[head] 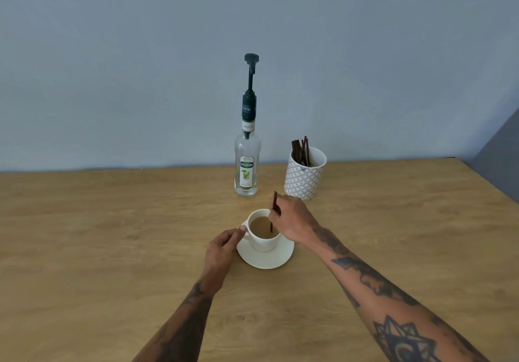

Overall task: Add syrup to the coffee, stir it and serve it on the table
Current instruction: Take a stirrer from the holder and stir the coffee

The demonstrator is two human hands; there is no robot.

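A white cup of milky coffee stands on a white saucer in the middle of the wooden table. My right hand pinches a dark stir stick whose lower end dips into the coffee. My left hand rests at the cup's left side, fingertips on the handle. Behind the cup stands a clear syrup bottle with a dark green pump on top, its spout facing right.
A white patterned holder with several dark stir sticks stands right of the bottle. The wooden table meets a blue-grey wall at the back, and its right edge runs diagonally at the far right.
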